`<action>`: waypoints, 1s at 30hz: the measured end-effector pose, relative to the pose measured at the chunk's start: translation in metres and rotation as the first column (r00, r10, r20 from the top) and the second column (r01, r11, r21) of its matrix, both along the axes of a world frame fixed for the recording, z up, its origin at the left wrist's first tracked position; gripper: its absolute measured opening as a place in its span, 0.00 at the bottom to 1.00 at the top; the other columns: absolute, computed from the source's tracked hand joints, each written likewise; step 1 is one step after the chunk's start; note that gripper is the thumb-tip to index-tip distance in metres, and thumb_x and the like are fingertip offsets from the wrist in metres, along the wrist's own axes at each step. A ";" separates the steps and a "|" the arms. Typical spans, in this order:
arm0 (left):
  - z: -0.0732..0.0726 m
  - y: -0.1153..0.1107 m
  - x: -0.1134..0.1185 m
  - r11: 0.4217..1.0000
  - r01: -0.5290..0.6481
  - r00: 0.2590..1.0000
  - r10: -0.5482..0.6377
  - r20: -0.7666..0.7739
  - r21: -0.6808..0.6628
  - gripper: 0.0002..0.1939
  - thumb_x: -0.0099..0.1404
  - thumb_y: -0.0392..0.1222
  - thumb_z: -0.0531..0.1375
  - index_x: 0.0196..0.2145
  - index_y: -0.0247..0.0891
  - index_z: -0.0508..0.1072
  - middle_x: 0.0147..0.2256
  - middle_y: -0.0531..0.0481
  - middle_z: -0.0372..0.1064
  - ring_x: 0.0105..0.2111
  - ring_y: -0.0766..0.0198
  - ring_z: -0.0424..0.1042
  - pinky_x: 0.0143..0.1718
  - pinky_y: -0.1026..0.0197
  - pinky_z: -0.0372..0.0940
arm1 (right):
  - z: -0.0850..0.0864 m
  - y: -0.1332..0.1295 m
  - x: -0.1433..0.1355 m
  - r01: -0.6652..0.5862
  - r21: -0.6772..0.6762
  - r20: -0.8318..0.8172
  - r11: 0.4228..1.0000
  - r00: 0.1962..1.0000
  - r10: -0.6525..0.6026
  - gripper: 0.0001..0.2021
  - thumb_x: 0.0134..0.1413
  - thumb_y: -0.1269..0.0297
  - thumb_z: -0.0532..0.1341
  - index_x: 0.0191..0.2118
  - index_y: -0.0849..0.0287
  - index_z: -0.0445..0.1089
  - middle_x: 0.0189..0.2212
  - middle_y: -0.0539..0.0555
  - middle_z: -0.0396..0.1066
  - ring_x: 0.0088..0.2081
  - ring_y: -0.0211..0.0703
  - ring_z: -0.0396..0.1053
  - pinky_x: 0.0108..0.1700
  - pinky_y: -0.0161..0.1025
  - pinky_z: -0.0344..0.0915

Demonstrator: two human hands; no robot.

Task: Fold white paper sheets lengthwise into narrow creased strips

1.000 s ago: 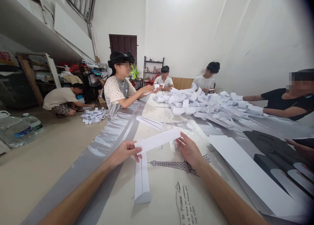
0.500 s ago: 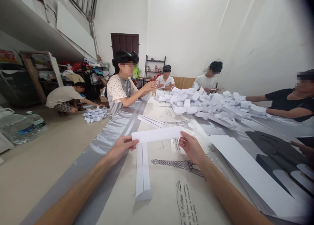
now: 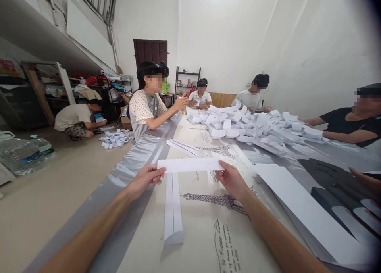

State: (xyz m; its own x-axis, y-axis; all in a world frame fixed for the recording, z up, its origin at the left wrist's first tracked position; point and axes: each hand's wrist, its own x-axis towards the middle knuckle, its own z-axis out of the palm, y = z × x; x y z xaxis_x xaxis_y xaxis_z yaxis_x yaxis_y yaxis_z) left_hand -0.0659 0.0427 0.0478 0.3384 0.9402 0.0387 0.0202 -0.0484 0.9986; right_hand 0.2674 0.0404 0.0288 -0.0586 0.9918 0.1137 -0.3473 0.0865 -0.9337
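Note:
A long white paper strip (image 3: 190, 164) is stretched level between my two hands, a little above the table. My left hand (image 3: 146, 179) pinches its left end between thumb and fingers. At the right end, my right hand (image 3: 232, 177) grips it the same way. Below the strip lies a folded white paper piece (image 3: 173, 209) with a lengthwise seam and a curved flap at its near end. Farther off, more narrow folded paper strips (image 3: 182, 147) rest on the printed tablecloth (image 3: 205, 233).
A big heap of folded white papers (image 3: 247, 124) covers the far right of the table. A large white sheet (image 3: 300, 205) lies to the right. Several people sit around the table; another person (image 3: 76, 120) crouches on the floor at left beside a paper pile (image 3: 115, 138). Water bottles (image 3: 25, 156) stand there.
The paper strip has levelled out, its right end dropping slightly with my right hand. My left hand has shifted slightly left. The crouching person has drawn their hands back from the floor.

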 end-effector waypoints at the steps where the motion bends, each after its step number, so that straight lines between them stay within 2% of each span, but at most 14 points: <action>1: 0.003 0.000 -0.001 1.000 0.008 1.000 -0.008 -0.023 0.008 0.21 0.61 0.56 0.67 0.24 0.36 0.71 0.16 0.62 0.50 0.17 0.73 0.48 0.29 0.63 0.59 | 0.000 -0.001 0.000 -0.007 0.004 0.012 1.000 1.000 0.007 0.20 0.54 0.49 0.70 0.23 0.58 0.66 0.19 0.45 0.55 0.21 0.33 0.51 0.25 0.37 0.52; 4: 0.008 -0.002 -0.002 1.000 -0.018 0.999 0.019 -0.033 0.015 0.22 0.60 0.57 0.67 0.23 0.36 0.71 0.15 0.60 0.52 0.17 0.72 0.52 0.26 0.64 0.57 | 0.000 -0.002 -0.001 0.014 0.024 0.040 1.000 0.999 -0.015 0.22 0.53 0.51 0.71 0.21 0.57 0.62 0.19 0.44 0.51 0.22 0.33 0.48 0.25 0.37 0.51; 7: 0.007 -0.004 0.002 0.998 -0.066 0.997 0.066 0.043 -0.003 0.22 0.58 0.58 0.68 0.23 0.35 0.72 0.17 0.56 0.59 0.19 0.71 0.56 0.23 0.65 0.53 | -0.001 -0.004 -0.007 0.057 0.044 0.064 0.997 0.996 -0.060 0.23 0.51 0.49 0.72 0.21 0.56 0.60 0.20 0.44 0.50 0.22 0.33 0.48 0.25 0.37 0.50; 9: 0.005 -0.006 0.007 0.997 -0.072 0.992 0.074 0.103 -0.015 0.21 0.59 0.57 0.68 0.25 0.35 0.74 0.18 0.55 0.61 0.19 0.71 0.56 0.23 0.65 0.54 | -0.002 -0.007 -0.014 0.076 0.056 0.087 0.996 0.993 -0.081 0.24 0.52 0.49 0.71 0.21 0.56 0.60 0.19 0.44 0.51 0.22 0.34 0.48 0.25 0.37 0.49; 12: 0.002 -0.009 0.011 0.996 -0.086 0.982 0.090 0.165 -0.033 0.21 0.61 0.54 0.68 0.20 0.36 0.71 0.14 0.59 0.53 0.16 0.73 0.50 0.27 0.64 0.60 | -0.001 -0.014 -0.028 0.075 0.065 0.128 0.995 0.988 -0.083 0.23 0.54 0.48 0.70 0.21 0.56 0.62 0.18 0.45 0.55 0.22 0.34 0.50 0.26 0.38 0.48; 14: 0.001 -0.010 0.012 0.993 -0.116 0.973 0.121 0.195 -0.035 0.26 0.62 0.54 0.67 0.15 0.38 0.65 0.11 0.62 0.45 0.16 0.73 0.45 0.28 0.64 0.61 | 0.001 -0.019 -0.035 0.058 0.064 0.145 0.996 0.987 -0.067 0.23 0.55 0.48 0.69 0.21 0.56 0.62 0.18 0.45 0.57 0.21 0.34 0.52 0.26 0.38 0.48; 16: 0.002 -0.009 0.011 0.988 -0.150 0.961 0.153 0.229 -0.030 0.27 0.61 0.53 0.67 0.14 0.38 0.64 0.11 0.62 0.41 0.15 0.74 0.43 0.27 0.65 0.60 | 0.003 -0.021 -0.039 0.037 0.055 0.156 0.998 0.987 -0.045 0.23 0.54 0.49 0.69 0.21 0.57 0.63 0.18 0.46 0.59 0.21 0.35 0.54 0.26 0.38 0.48; 19: 0.002 -0.006 0.009 0.983 -0.183 0.949 0.182 0.257 -0.020 0.23 0.60 0.53 0.68 0.16 0.37 0.69 0.10 0.62 0.43 0.15 0.74 0.45 0.27 0.66 0.60 | 0.004 -0.021 -0.039 0.011 0.034 0.160 0.999 0.987 -0.016 0.22 0.53 0.49 0.70 0.21 0.57 0.64 0.18 0.47 0.61 0.21 0.35 0.55 0.26 0.38 0.50; 23: 0.003 -0.004 0.008 0.972 -0.233 0.945 0.224 0.239 0.013 0.23 0.58 0.53 0.69 0.15 0.37 0.70 0.09 0.60 0.44 0.17 0.72 0.55 0.27 0.66 0.59 | 0.001 -0.020 -0.040 0.006 0.008 0.146 1.000 0.989 -0.007 0.22 0.51 0.48 0.71 0.21 0.57 0.65 0.19 0.47 0.63 0.21 0.35 0.56 0.25 0.38 0.52; 27: 0.002 -0.005 0.010 0.961 -0.275 0.945 0.262 0.197 0.039 0.24 0.59 0.54 0.68 0.15 0.36 0.71 0.10 0.59 0.48 0.15 0.73 0.53 0.25 0.65 0.56 | 0.000 -0.024 -0.047 0.015 0.009 0.119 1.000 0.993 -0.016 0.20 0.51 0.48 0.71 0.23 0.57 0.68 0.20 0.48 0.65 0.23 0.36 0.60 0.28 0.38 0.58; 30: 0.001 -0.008 0.013 0.973 -0.230 0.955 0.220 0.198 0.028 0.23 0.60 0.54 0.67 0.17 0.37 0.71 0.11 0.59 0.50 0.16 0.71 0.55 0.24 0.64 0.55 | 0.002 -0.029 -0.054 -0.010 0.003 0.109 1.000 0.994 0.010 0.19 0.52 0.48 0.70 0.23 0.58 0.69 0.23 0.50 0.68 0.26 0.39 0.65 0.32 0.39 0.63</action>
State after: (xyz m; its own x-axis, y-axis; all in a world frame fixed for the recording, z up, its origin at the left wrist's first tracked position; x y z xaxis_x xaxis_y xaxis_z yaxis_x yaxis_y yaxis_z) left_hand -0.0527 0.0347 0.0492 0.0999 0.9863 0.1310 -0.1560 -0.1145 0.9811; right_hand 0.2134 0.0111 0.0311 -0.0808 0.9907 0.1099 -0.2446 0.0872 -0.9657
